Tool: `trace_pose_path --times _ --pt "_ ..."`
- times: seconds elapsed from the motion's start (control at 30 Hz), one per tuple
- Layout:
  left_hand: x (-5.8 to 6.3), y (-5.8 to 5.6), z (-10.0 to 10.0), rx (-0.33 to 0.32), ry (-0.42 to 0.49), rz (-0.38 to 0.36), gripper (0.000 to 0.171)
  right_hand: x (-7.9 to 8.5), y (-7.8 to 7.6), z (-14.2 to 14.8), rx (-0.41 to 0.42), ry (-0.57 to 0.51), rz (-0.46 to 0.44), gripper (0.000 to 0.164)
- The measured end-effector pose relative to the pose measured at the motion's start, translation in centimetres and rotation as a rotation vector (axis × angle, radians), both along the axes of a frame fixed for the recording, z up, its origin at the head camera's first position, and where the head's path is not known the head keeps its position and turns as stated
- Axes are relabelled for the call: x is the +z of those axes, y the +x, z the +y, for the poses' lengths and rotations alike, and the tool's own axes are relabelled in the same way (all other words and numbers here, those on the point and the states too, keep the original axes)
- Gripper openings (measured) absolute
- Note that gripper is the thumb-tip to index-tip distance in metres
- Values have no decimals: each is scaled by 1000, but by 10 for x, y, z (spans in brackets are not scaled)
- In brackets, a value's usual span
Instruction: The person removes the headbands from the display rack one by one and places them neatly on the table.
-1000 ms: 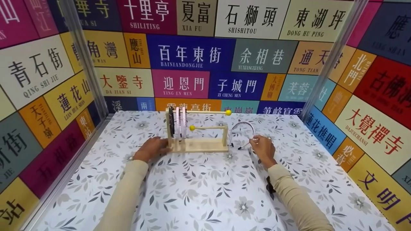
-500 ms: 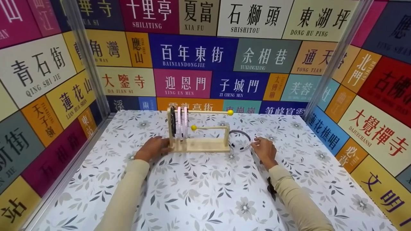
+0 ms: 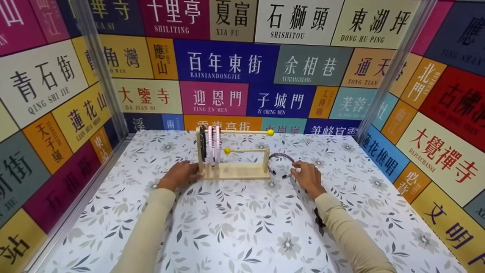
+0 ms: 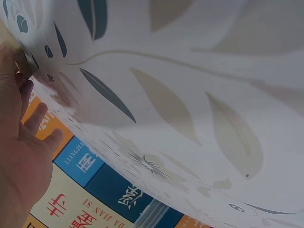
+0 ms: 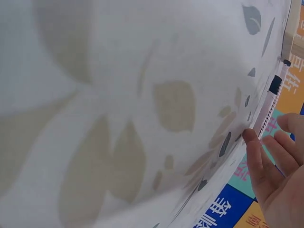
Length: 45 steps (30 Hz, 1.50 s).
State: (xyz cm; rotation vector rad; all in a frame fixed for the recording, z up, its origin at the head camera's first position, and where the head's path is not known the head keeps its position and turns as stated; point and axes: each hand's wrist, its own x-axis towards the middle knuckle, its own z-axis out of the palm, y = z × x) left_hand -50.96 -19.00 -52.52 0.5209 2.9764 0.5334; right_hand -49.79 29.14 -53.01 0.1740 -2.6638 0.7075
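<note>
In the head view, my left hand [image 3: 179, 175] holds the left end of a wooden stand [image 3: 235, 171], thumb by its base and fingers at the post. Pink and black headbands [image 3: 214, 146] hang together on the stand's upper rod. Right of the stand, another headband [image 3: 282, 154], ribbed with dark tips, lies on the table. My right hand [image 3: 308, 178] pinches its right side, fingers covering part of it. In the right wrist view, the headband [image 5: 271, 105] runs up to the fingertips. The left wrist view has the left hand [image 4: 23, 147] at the pale wood.
The stand's upper rod ends in a yellow ball [image 3: 270, 132]; a lower rod with a second yellow ball [image 3: 227, 150] points left from the right post. A floral cloth [image 3: 242, 227] covers the table. Sign-printed panels [image 3: 227, 62] enclose the back and sides.
The loose headband has tipped down from nearly upright to low on the table. My right hand drew slightly away, then moved left onto its side. The left hand stays at the stand.
</note>
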Motion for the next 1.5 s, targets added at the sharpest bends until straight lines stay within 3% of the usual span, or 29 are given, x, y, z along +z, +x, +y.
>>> trace_pose_path --times 0.2,0.43,0.8,1.1,1.5 --pt "-1 -1 2 -20 -16 33 46 8 0 3 -2 -17 -52 33" --pt "-2 -2 0 -29 12 39 41 22 2 3 -2 -6 -12 37" --pt "-3 -1 -2 -4 0 38 41 49 9 -15 98 52 111 37" --pt "-3 2 0 -8 7 55 27 70 11 -44 141 49 122 35" --pt "0 5 1 -8 5 69 24 92 12 -107 232 48 179 29"
